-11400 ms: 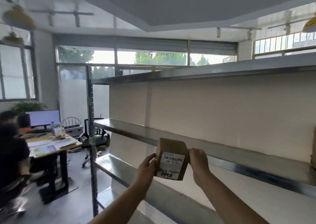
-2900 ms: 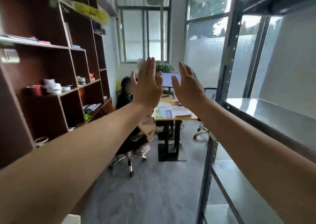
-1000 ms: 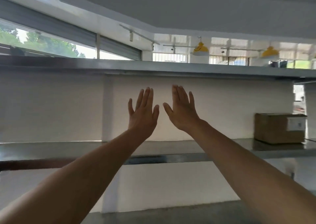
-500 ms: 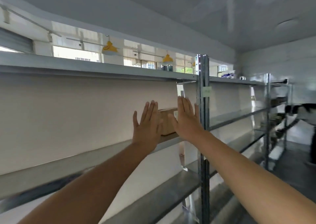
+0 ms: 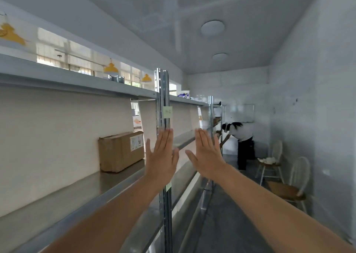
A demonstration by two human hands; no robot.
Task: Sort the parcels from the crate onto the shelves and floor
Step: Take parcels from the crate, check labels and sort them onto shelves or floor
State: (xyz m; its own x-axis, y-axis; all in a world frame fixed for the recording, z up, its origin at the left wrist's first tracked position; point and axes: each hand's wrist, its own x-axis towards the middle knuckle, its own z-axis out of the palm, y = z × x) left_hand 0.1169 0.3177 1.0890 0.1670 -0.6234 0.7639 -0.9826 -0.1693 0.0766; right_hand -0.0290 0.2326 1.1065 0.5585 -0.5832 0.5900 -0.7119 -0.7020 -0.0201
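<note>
The one parcel [image 5: 121, 151] you can see is a brown cardboard box with a white label on its end. It is lying on the middle shelf [image 5: 77, 191] against the pale back panel, just left of the metal upright [image 5: 163, 98] that carries a small yellow note. Its long axis runs along the shelf and the labelled end faces the upright. It lies to your left, so your left hand [image 5: 161, 160] is the nearer one; your right hand [image 5: 207, 158] is out over the aisle, well apart from the box. Both hands are raised with their backs toward you, flat, fingers straight and together and thumbs out. There is a gap between them and they hold nothing. The crate is not in view, so you will probably have to turn away from this bay to fetch the next parcel; I can't tell which way. If this box needs shifting, reach left with the left hand first and slide it along its length. Down the aisle another person [image 5: 240, 139] bends toward the far shelving, and two white chairs [image 5: 289, 181] stand by the right wall.
</note>
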